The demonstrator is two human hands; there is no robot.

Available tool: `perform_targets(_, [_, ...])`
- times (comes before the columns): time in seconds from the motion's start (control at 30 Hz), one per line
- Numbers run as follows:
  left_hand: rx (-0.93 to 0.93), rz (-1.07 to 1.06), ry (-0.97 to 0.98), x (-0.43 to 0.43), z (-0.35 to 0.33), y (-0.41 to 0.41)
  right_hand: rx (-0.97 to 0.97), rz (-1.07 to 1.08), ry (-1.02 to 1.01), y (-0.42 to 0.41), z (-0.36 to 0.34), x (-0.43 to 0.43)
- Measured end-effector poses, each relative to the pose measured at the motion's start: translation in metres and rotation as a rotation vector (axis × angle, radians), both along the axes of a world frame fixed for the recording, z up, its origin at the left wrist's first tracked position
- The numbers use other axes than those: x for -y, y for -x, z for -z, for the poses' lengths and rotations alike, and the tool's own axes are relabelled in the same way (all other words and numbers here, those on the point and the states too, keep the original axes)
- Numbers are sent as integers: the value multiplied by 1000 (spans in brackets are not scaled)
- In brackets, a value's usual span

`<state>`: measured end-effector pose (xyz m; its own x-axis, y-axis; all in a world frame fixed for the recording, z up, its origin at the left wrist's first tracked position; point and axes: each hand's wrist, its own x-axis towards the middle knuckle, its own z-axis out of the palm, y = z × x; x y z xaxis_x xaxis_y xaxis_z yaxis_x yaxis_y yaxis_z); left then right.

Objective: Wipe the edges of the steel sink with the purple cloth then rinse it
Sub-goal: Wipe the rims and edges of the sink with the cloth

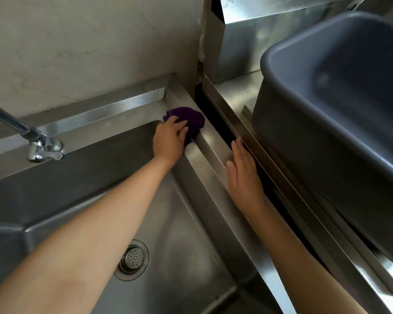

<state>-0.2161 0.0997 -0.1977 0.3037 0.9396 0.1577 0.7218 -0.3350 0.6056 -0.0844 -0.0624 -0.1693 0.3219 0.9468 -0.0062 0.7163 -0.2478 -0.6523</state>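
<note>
Two hands work the steel sink [216,168]: the left hand [168,141] presses the bunched purple cloth [188,118] onto its far right corner rim, while the right hand [243,173] lies flat and empty on the right edge. Wiping is underway; next, likely draw the cloth along that edge.

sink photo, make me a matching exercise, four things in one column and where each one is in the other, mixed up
Things:
1. purple cloth
2. right hand
3. drain strainer
4. grey tub

Places:
A. sink floor
B. counter right of the sink
C. far right corner of the sink rim, under the left hand
D. flat on the right rim

Pairs: 1-C, 2-D, 3-A, 4-B
</note>
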Motion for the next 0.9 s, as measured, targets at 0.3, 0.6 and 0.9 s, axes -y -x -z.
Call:
perform_targets(0.3, [26,253,-111,77,-3,-40,-108,64,-39,-6,2,33])
perform_targets(0.6, [-132,417,-219,136,-5,-8,-146,28,-20,-9,3,32])
perform_targets(0.9, [-225,256,-195,66,-16,-25,280,-88,191,-4,7,27])
